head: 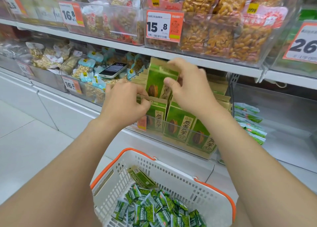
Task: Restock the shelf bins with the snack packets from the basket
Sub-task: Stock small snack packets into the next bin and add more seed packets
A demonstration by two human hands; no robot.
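- Snack packet, green with a striped seed printed on it, stands upright above the clear shelf bin. The right hand pinches its top edge, apparently to slide it down into the row.
- The left hand curls over the tops of the standing packets at the bin's front, seemingly pulling them forward to open a gap for the newcomer.
- The basket sits below the shelf between the forearms. It holds one more large packet on a heap of small green sachets, stock not yet shelved.
- A phone lies on the bags in the neighbouring bin, probably parked there to free both hands.
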